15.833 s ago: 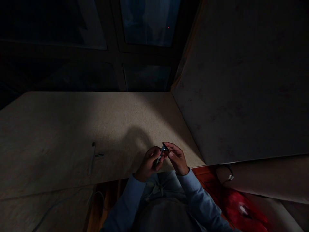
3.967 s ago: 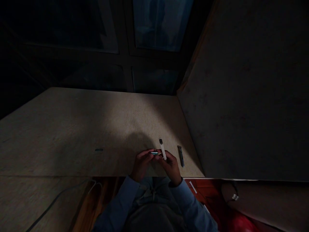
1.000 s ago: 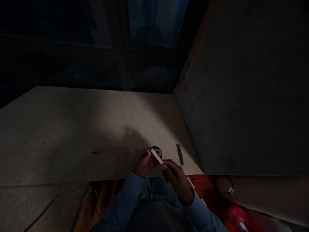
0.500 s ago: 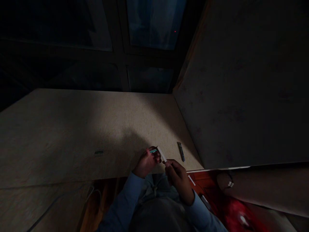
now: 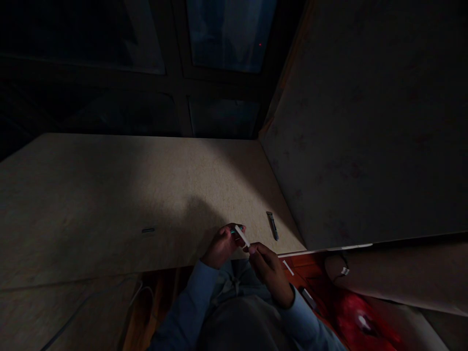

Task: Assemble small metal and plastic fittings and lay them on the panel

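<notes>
The scene is dim. My left hand is closed over a small teal-tipped piece at the near edge of a pale table. Just to its right, my right hand pinches the lower end of a thin white stick, whose upper end meets the left hand's fingers. A dark, narrow tool lies on the table to the right of both hands, untouched.
A small dark piece lies alone on the table to the left. A large pale panel leans upright at the right. A cable runs below the table's edge. Red floor covering shows at lower right, with small white bits on it.
Over the last second my right hand has shifted slightly and the white stick has tilted against the left hand. Earlier, the dark tool was in my hands; it now lies on the table.
</notes>
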### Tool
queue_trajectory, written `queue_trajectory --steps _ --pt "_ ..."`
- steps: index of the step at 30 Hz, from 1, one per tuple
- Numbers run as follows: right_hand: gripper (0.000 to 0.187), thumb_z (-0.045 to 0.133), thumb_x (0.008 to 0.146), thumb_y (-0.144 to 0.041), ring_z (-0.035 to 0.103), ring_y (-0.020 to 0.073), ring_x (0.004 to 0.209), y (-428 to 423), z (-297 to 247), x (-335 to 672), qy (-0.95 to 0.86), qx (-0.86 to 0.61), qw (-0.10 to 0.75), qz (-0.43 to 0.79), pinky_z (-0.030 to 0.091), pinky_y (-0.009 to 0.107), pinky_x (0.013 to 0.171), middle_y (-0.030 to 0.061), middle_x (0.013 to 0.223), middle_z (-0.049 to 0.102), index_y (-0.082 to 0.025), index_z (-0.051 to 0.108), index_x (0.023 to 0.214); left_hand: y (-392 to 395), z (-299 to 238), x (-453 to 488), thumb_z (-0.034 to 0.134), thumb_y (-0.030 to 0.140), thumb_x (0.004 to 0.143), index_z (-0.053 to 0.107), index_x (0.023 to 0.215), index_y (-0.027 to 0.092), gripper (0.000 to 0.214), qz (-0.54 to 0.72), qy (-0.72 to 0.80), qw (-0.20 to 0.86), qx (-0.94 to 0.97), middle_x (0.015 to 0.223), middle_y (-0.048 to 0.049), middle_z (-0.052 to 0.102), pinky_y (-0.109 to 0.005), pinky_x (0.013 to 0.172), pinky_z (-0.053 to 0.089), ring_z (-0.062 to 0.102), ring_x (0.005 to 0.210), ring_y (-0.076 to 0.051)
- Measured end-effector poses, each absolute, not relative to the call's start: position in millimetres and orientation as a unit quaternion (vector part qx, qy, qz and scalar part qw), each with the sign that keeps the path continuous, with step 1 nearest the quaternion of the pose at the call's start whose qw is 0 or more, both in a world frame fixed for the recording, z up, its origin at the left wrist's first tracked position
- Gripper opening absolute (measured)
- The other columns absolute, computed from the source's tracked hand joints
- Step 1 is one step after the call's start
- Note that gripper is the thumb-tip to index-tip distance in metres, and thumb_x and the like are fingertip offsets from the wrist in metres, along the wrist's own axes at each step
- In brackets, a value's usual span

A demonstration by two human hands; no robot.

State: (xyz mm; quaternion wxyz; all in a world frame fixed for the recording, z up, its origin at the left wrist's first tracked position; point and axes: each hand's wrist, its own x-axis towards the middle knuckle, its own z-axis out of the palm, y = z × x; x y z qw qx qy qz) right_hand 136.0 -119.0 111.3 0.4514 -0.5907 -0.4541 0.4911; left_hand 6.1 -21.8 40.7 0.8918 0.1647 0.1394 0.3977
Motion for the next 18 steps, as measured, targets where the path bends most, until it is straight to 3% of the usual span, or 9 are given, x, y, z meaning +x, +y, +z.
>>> queue_trajectory --steps 8,18 --pt "0.049 0.048 0.095 -0.062 0.031 0.0093 0.048 -123.7 112.5 133.3 -0.461 -0.587 0.439 0.5 0.023 0.022 0.042 -0.0046 0.057 0.037 -0.016 0.064 0.092 -28.5 51.9 5.3 0.087 0.05 0.064 0.073 0.104 0.013 0.056 0.41 0.125 0.882 0.196 0.102 -0.0127 0.072 -0.03 0.067 0.05 0.066 0.081 -0.021" --pt "0.049 0.047 0.096 -0.061 0.036 0.0103 0.053 -128.9 117.1 133.4 -0.485 -0.599 0.437 0.464 0.027 0.022 0.047 -0.0026 0.06 0.042 -0.016 0.062 0.082 -32.2 51.4 0.9 0.088 0.049 0.062 0.073 0.092 0.014 0.049 0.424 0.137 0.875 0.189 0.095 -0.0083 0.07 -0.032 0.073 0.051 0.065 0.084 -0.02"
